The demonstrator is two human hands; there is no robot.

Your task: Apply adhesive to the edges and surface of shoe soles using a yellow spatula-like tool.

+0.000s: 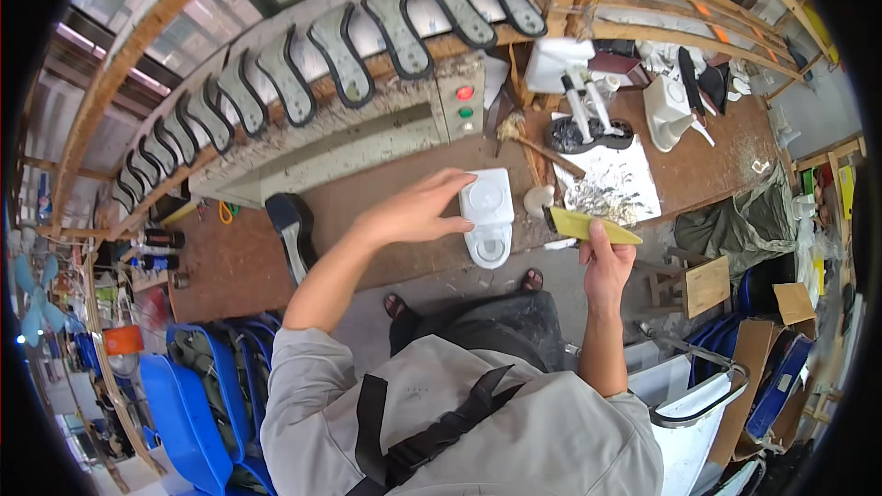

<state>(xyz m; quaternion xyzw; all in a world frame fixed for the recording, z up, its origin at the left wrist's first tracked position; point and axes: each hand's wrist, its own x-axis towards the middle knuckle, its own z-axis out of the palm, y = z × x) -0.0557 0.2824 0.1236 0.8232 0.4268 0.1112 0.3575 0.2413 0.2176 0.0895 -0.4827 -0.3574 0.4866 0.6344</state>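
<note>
Fingers and thumb of my left hand (418, 209) are apart and curved at the left side of a white plastic container (487, 200). The fingertips are at the container's edge, and I cannot tell whether they press on it. This container has a round lid-like disc on top and a round opening at its near end. Off to the right, my right hand (608, 266) is closed on a flat yellow-green brush-like tool (593, 227) with a dark end pointing left. Just left of that dark end is a small whitish rounded object (538, 201).
Grey shoe soles with black edges (342, 55) line a rack above a metal machine (446, 96) with red and green buttons. A black sole (292, 225), a hammer (551, 147), a stained white sheet (614, 186) and another white container (668, 110) lie on the bench. Blue chairs (184, 395) stand left.
</note>
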